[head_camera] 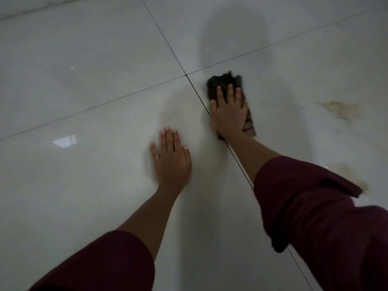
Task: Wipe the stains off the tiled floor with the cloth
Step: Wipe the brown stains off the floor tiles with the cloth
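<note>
Cloth (225, 85), dark and bunched, lies flat under the right hand (228, 114), whose straight fingers press it to the tiled floor (84, 59) just beside a grout line, likely so the palm's weight scrubs. The left hand (172, 160) rests flat and relaxed on bare tile nearby, probably as a prop. Brownish stains (340, 109) remain to the right of the right hand. No readable writing shows anywhere.

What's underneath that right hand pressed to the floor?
A dark cloth lies flat under the right hand, its fingers straight on top. The cloth sticks out beyond the fingertips and beside the wrist. The tiled floor directly beneath the cloth is covered, so any stain there cannot be seen.
</note>
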